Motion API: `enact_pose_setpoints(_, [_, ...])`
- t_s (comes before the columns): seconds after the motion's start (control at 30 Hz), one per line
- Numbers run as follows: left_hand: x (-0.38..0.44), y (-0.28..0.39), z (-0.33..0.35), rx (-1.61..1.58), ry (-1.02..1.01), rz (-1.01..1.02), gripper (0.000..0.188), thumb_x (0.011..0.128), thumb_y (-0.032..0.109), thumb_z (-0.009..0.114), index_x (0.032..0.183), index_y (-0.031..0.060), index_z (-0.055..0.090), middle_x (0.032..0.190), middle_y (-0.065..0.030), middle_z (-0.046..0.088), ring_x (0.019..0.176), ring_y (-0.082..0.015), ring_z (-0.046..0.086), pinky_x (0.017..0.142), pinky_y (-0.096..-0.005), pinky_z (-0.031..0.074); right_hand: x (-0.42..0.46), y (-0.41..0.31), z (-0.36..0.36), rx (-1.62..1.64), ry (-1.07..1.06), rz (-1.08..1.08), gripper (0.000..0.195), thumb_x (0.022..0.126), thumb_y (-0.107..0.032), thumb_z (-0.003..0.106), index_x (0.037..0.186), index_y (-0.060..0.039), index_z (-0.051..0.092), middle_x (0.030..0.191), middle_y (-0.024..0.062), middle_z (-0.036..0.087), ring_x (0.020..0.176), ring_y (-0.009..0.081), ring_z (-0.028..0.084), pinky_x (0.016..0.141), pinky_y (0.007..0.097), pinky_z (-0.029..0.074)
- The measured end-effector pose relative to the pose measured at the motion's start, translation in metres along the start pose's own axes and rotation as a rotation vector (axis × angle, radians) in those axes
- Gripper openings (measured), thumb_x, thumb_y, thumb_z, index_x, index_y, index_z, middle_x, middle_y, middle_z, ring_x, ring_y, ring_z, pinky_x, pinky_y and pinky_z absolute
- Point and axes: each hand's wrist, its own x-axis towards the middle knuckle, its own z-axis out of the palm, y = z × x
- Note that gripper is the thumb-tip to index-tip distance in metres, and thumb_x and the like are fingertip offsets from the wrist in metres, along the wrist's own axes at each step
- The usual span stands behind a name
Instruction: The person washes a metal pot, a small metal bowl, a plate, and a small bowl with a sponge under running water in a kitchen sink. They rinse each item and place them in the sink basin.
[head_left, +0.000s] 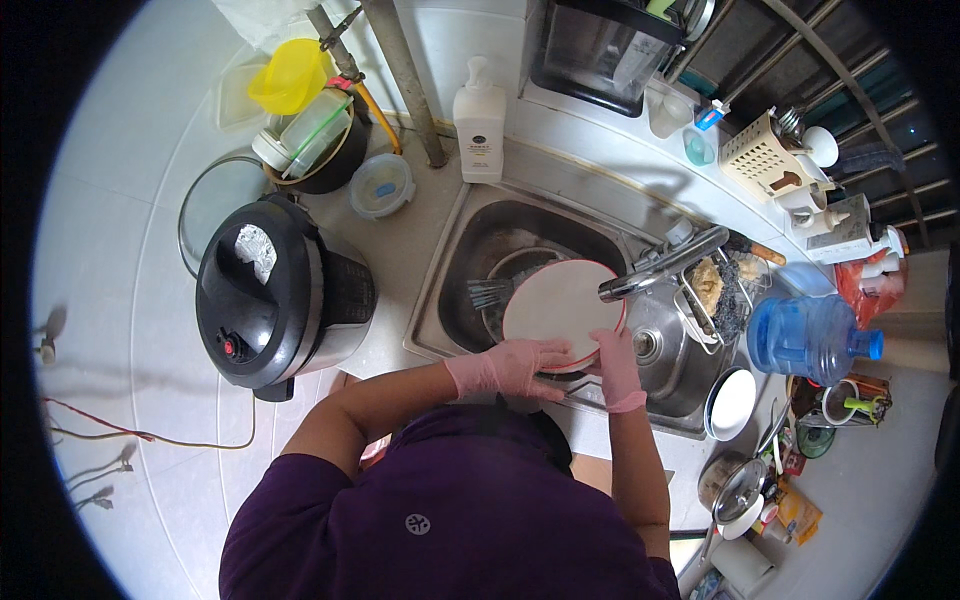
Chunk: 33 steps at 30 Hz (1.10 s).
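Both my hands wear pink gloves. My right hand (619, 370) grips the lower right edge of a round white plate (566, 309) with a red rim, its fingers partly hidden. At the near edge, my left hand (517, 367) holds the plate with fingers spread around its rim. The plate is tilted over the divider between the two basins, beside the chrome faucet (664, 262). Below it, in the left basin (469, 232), lie a round vessel (525, 259), partly covered by the plate, and a blue-grey bristled brush (489, 294).
A black-lidded electric pressure cooker (259, 300) stands left of the sink, and a white pump bottle (478, 127) behind it. Right of the faucet hangs a wire rack (712, 300) with scrubbers. White dishes (731, 405) lean at the right basin's edge, near a blue water jug (806, 341).
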Motion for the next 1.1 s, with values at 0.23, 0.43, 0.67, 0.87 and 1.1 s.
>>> enact_pose_setpoints(0.23, [0.022,0.017,-0.009,0.196,-0.096,-0.389,0.037,0.092,0.032,0.066,0.124,0.0133,0.066,0.104,-0.0191,0.071,0.098,-0.0396,0.067,0.089,-0.045,0.053,0.007,-0.03,0.019,0.037,-0.073,0.146,0.052,0.088,-0.033,0.063,0.125,0.0018,0.051,0.111,0.0189,0.063,0.088,0.0309,0.069,0.07,0.044,0.061])
enact_pose_setpoints(0.43, [0.029,0.037,-0.045,-0.077,0.321,-0.458,0.034,0.086,0.035,0.075,0.107,0.0073,0.072,0.097,-0.0202,0.072,0.091,-0.0384,0.07,0.08,-0.0401,0.055,0.0,-0.029,0.051,-0.372,0.191,-0.449,0.048,0.099,-0.038,0.058,0.124,0.0038,0.058,0.115,0.0208,0.064,0.1,0.0346,0.067,0.083,0.0408,0.055])
enact_pose_setpoints(0.67, [0.03,0.041,-0.053,-0.151,0.3,-0.536,0.039,0.082,0.032,0.079,0.11,0.0053,0.073,0.091,-0.0175,0.073,0.085,-0.0233,0.072,0.079,-0.0358,0.055,0.042,-0.031,0.084,0.064,0.423,-0.516,0.046,0.099,-0.03,0.065,0.131,0.0016,0.054,0.12,0.0134,0.064,0.111,0.0226,0.062,0.093,0.0379,0.051])
enact_pose_setpoints(0.87, [0.033,0.034,-0.05,-0.027,0.338,-0.557,0.042,0.081,0.034,0.081,0.108,0.0033,0.072,0.092,-0.0169,0.074,0.087,-0.0261,0.073,0.08,-0.0353,0.055,0.063,-0.01,0.082,-0.233,0.253,-0.723,0.041,0.103,-0.024,0.053,0.13,0.0061,0.052,0.126,0.023,0.057,0.122,0.0346,0.054,0.106,0.0405,0.042])
enact_pose_setpoints(1.1, [0.027,0.044,-0.068,-0.291,0.337,-0.613,0.043,0.076,0.031,0.085,0.106,0.003,0.073,0.088,-0.0108,0.075,0.08,-0.0141,0.071,0.078,-0.0316,0.056,0.06,-0.043,0.075,-0.081,-0.022,-0.421,0.038,0.101,-0.025,0.055,0.127,0.0021,0.057,0.129,0.0158,0.06,0.12,0.03,0.056,0.104,0.0394,0.044])
